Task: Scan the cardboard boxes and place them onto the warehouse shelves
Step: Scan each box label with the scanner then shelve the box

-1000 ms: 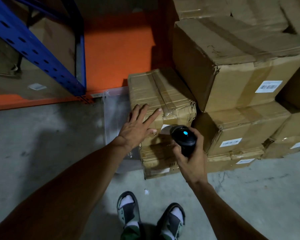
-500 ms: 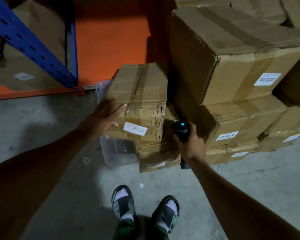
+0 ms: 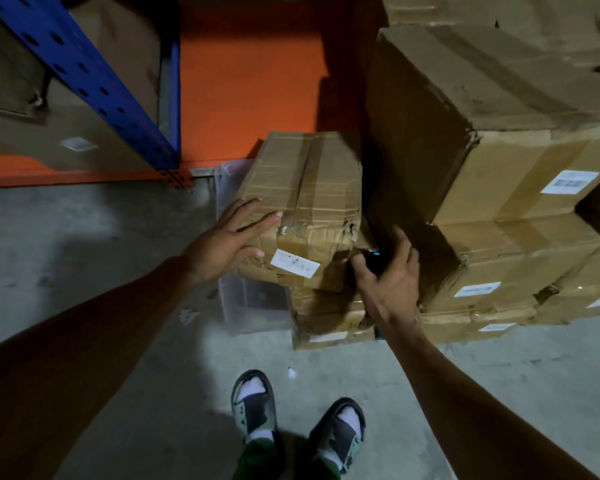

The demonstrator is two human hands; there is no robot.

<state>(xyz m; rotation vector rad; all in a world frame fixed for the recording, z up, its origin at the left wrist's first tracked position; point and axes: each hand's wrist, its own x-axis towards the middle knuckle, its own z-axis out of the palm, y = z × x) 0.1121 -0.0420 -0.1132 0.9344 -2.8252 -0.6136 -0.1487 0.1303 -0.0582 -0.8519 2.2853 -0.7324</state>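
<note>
A small taped cardboard box [image 3: 309, 188] with a white label on its near face sits on top of a low stack of boxes [image 3: 329, 317]. My left hand [image 3: 229, 237] lies flat against the box's left side, fingers straight. My right hand [image 3: 388, 275] holds a black barcode scanner [image 3: 373, 259] with a blue light, right beside the box's lower right corner. The blue shelf upright [image 3: 94, 84] and the orange shelf beam [image 3: 73, 176] are at the upper left.
A large pile of labelled cardboard boxes [image 3: 499, 150] fills the right side. A clear plastic bin [image 3: 250, 299] stands on the concrete floor left of the low stack. More boxes [image 3: 49, 133] sit on the low shelf. My sandalled feet [image 3: 291, 420] are below.
The small box has turned so its labelled face points toward me. My left hand went from its top to its left side. My right hand with the scanner has come closer to the box.
</note>
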